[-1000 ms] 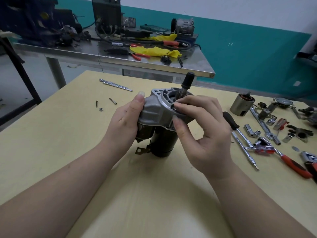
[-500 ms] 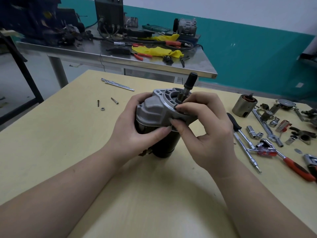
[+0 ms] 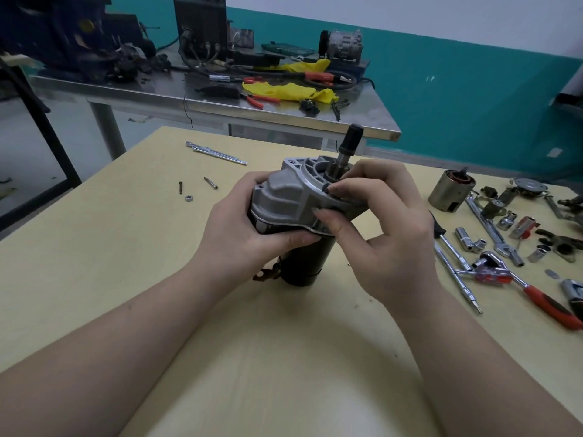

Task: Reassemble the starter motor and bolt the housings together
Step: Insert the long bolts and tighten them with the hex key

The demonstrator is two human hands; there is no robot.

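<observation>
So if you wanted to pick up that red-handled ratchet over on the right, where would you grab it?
By the red handle, from above. The ratchet lies flat on the yellow table, and its handle points toward the near right edge with bare table on both sides. The head end sits crowded among an extension bar and sockets, so fingers would probably snag there.

starter motor (image 3: 296, 212) partly hidden by hands

Head view, downward, close above table (image 3: 94, 279)
</observation>
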